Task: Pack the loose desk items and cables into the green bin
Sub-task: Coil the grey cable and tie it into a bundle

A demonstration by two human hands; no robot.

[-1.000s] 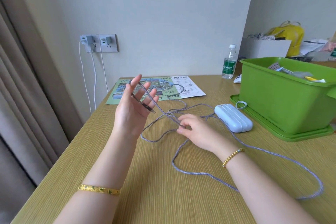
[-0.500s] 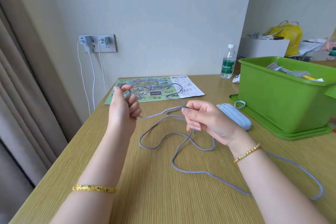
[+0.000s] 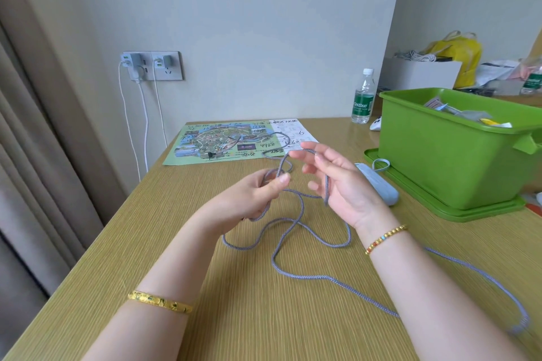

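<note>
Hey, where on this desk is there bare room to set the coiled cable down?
Bare desk lies left of the left hand, between the map and the near edge. Another strip runs behind the map toward the bottle. The middle is crowded with cable loops, and the power bank fills the gap beside the green bin.

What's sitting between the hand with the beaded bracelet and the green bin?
In the head view, a pale blue power bank lies on the desk between the right hand and the green bin.

free: desk left | blocked: cable centre, green bin right
</note>
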